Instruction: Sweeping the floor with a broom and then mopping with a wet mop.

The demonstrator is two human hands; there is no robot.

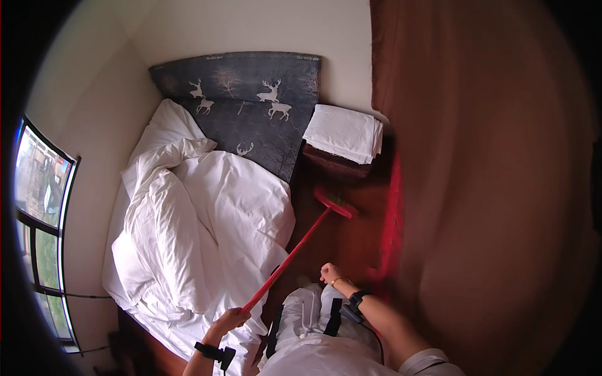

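My left hand [232, 320] grips the end of a long red handle [287, 261], beside the bed. The handle slants away to a red broom head [335, 203], blurred, with a bit of green on it, low over the dark floor. My right hand [330, 273] is curled above my knees, apart from the handle, and nothing shows in it. Rumpled white bedding [225, 207] lies on the bed, left of the broom.
A dark headboard panel with white deer [268, 91] rises behind the bed. Folded white cloth [345, 131] rests on a dark brown upholstered seat [334, 160]. A brown curtain [470, 164] hangs at right, near red fabric [394, 216]. A window [42, 188] is at left.
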